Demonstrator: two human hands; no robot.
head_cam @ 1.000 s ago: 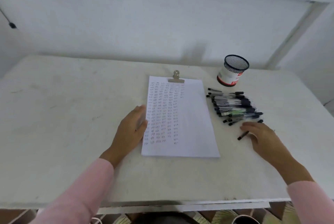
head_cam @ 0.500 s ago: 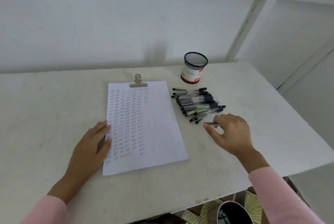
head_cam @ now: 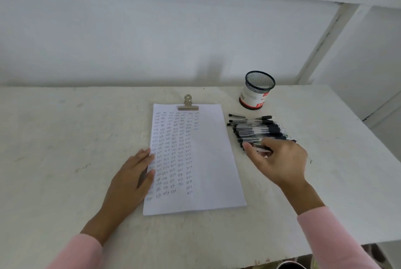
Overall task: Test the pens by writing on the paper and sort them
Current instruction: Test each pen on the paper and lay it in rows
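While pinching a pen [head_cam: 263,149] in the curled right hand [head_cam: 282,160] at the near edge of the pile [head_cam: 256,129], and pressing the left edge of the paper [head_cam: 212,160] with the flat, open left hand [head_cam: 130,179], looks mid-pickup; next needs lifting it clear, then writing in the blank right column.

The left hand [head_cam: 132,179] lies flat, palm down, fingers straight, with its fingertips on the left edge of the paper [head_cam: 210,160]. Its pink-sleeved forearm reaches in from the paper's near left. The right hand [head_cam: 280,160] is right of the paper, knuckles up, thumb and curled fingers pinching a pen [head_cam: 261,149]. Its forearm comes from the near right.
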